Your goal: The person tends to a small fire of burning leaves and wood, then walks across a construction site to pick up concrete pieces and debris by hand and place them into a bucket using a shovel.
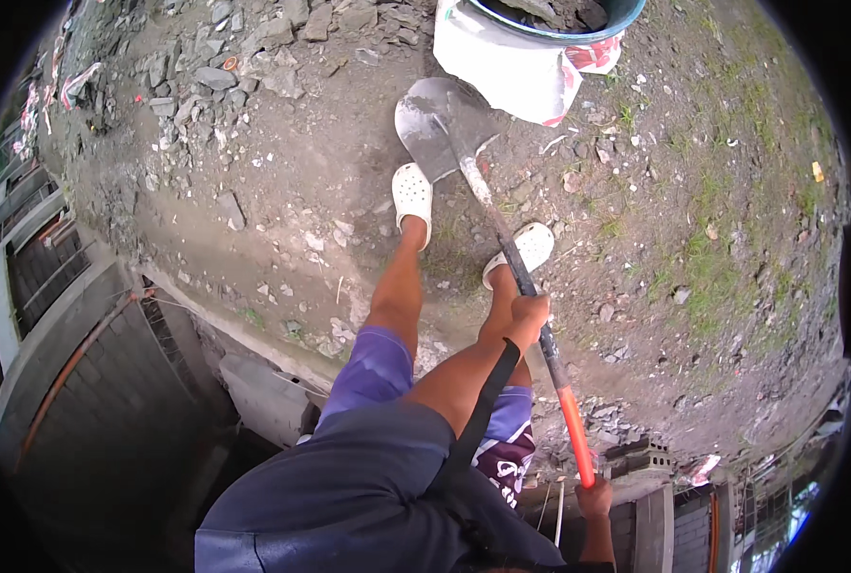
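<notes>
A shovel runs slantwise before me, its scoop-shaped metal blade point(425, 124) low at the ground beside my left foot. The blade looks bare, with pale smears on it. My left hand point(531, 313) is wrapped round the dark middle of the shaft point(508, 244). Farther back, my right hand point(595, 498) is closed at the end of the orange handle point(574, 430). Just beyond the blade stands a blue-rimmed bucket point(578, 38) with grey rubble in it, a white sack point(502, 72) around or under its near side.
My feet are in white clogs point(412, 199) on rough dirt. Broken stones point(215, 78) lie heaped at the far left. Grassy ground point(722, 258) stretches to the right. At the left, the ground ends at an edge above a grey block wall point(110, 382). Hollow blocks point(640, 460) sit near my right hand.
</notes>
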